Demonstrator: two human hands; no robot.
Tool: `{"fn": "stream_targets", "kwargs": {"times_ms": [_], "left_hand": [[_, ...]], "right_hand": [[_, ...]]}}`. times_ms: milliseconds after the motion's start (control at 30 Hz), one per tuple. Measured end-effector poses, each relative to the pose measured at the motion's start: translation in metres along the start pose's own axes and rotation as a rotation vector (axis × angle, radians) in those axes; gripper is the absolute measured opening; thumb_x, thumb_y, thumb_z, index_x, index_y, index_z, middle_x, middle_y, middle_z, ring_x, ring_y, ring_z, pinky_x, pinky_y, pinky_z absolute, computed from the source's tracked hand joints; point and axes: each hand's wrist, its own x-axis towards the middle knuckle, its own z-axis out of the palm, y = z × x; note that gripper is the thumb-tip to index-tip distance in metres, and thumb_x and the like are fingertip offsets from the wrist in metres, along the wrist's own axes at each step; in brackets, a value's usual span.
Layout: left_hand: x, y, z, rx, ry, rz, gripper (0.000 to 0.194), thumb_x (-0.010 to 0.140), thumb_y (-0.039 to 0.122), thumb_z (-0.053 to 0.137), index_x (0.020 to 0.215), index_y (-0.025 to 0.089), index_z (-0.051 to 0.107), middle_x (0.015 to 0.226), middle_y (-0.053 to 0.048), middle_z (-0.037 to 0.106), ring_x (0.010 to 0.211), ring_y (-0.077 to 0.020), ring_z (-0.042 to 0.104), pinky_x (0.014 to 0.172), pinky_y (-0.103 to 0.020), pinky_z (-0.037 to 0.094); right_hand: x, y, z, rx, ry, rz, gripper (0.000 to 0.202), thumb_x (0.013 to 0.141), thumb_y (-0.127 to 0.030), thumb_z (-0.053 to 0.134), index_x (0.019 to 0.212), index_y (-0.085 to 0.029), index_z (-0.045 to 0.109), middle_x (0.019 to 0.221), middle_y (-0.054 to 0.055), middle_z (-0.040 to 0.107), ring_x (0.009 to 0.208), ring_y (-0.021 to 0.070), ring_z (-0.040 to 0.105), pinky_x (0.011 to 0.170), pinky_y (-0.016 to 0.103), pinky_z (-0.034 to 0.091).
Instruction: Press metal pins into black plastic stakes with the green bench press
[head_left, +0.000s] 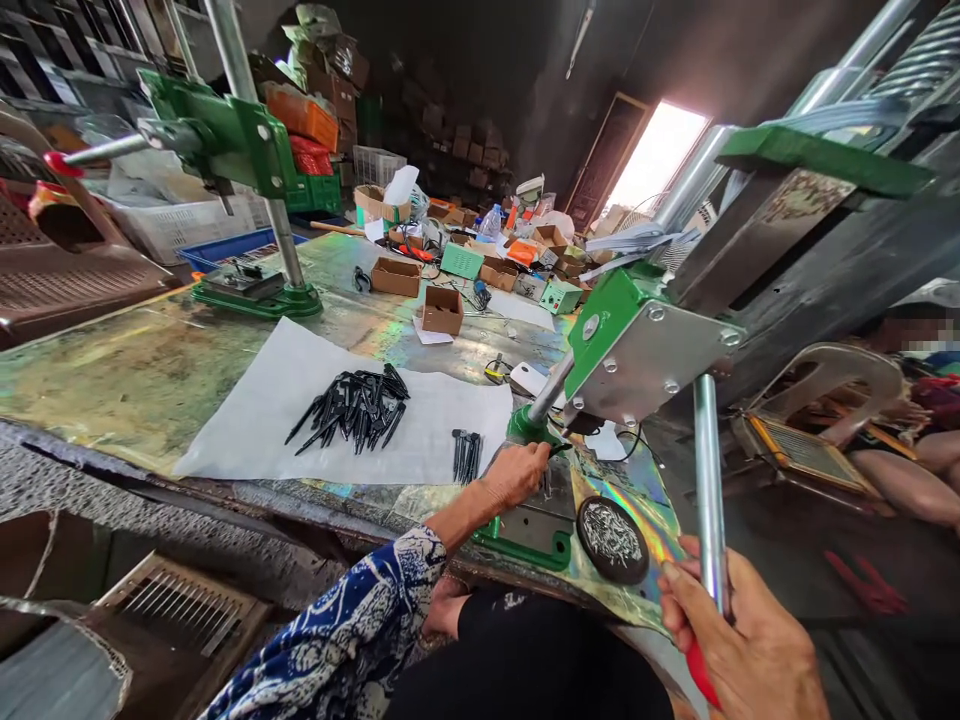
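While my right hand (757,630) wraps the lever (707,460), my left hand (517,474) pinches a black piece (559,450): probably light, stiff, slick, best gripped by its near end.

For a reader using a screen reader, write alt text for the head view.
A right hand grips the lever of a green press; the left hand holds a small black piece near its base. More black pieces lie on a white sheet.
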Motion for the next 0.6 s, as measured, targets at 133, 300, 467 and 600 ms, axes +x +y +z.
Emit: {"fn": "stream_targets", "kwargs": {"times_ms": [133,300,467,600], "left_hand": [[0.001,-0.001,0.001,-0.001,-0.021,0.006,0.024,0.089,0.019,0.042,0.112,0.014,0.048,0.106,-0.013,0.064,0.092,-0.0267,0.065,0.075,-0.034,0.051],[0.000,-0.001,0.000,-0.040,-0.008,-0.016,0.023,0.092,0.021,0.040,0.113,0.015,0.047,0.109,-0.013,0.063,0.095,-0.0261,0.064,0.077,-0.034,0.050],[0.004,0.005,-0.002,-0.142,0.017,-0.111,0.023,0.089,0.018,0.042,0.110,0.014,0.048,0.106,-0.014,0.064,0.093,-0.0270,0.064,0.076,-0.034,0.048],[-0.006,0.006,-0.015,-0.288,0.098,-0.200,0.014,0.089,0.020,0.046,0.100,0.015,0.053,0.094,-0.010,0.067,0.089,-0.0229,0.063,0.074,-0.029,0.045]], "right_hand": [[0.000,-0.003,-0.004,-0.039,-0.042,0.026,0.045,0.071,-0.053,0.064,0.097,-0.018,0.051,0.053,-0.002,0.057,0.044,0.0164,0.053,0.043,0.026,0.047],[0.001,-0.005,-0.003,-0.038,-0.042,0.040,0.052,0.069,-0.055,0.065,0.101,-0.017,0.051,0.052,-0.001,0.057,0.045,0.0183,0.055,0.043,0.027,0.048],[0.003,-0.004,-0.002,-0.066,-0.005,0.059,0.059,0.063,-0.062,0.066,0.100,-0.017,0.055,0.054,0.001,0.060,0.041,0.0183,0.053,0.037,0.028,0.045],[0.002,-0.010,0.002,0.005,0.053,0.117,0.064,0.051,-0.064,0.069,0.093,-0.017,0.056,0.048,0.000,0.055,0.040,0.0194,0.052,0.035,0.029,0.045]]}}
